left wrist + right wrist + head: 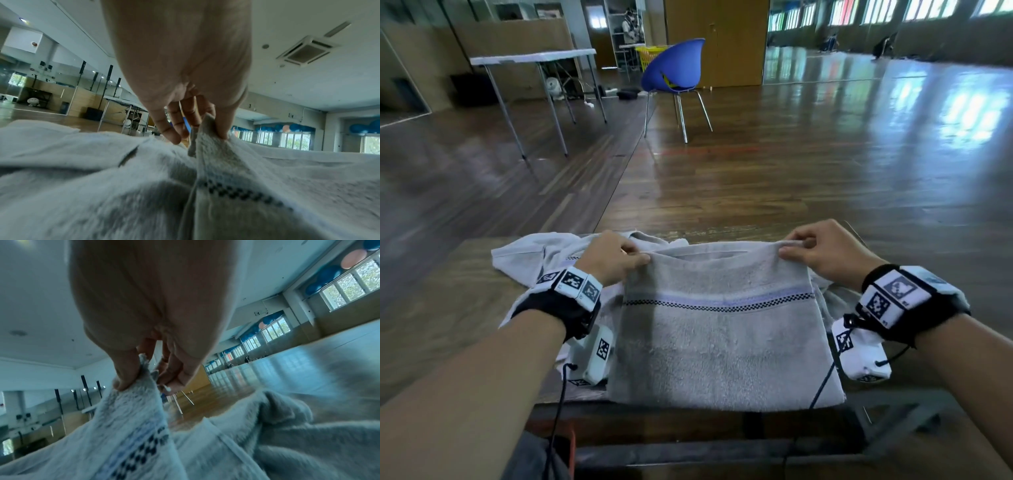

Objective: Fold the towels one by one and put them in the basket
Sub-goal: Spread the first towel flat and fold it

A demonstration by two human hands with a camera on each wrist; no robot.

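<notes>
Up top, two hands, left hand [613,258] and right hand [825,251], pinching one grey towel [722,342].

Daylight from right windows [928,10], glare on floor [893,113], wrist views blurred, edges warped

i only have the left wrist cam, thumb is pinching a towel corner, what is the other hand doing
Observer: The right hand pinches the opposite far corner of the same grey towel, level with the left hand.
Operator: is the towel flat or folded
Observer: Its far edge shows two layers, so it looks folded once; the near edge hangs over the front of the wooden table.
Operator: any more towels left
Observer: A crumpled grey towel lies on the table behind and beside the held one.
Operator: where's the basket
Observer: Only a yellow basket shows, far across the room behind a blue chair.
</notes>
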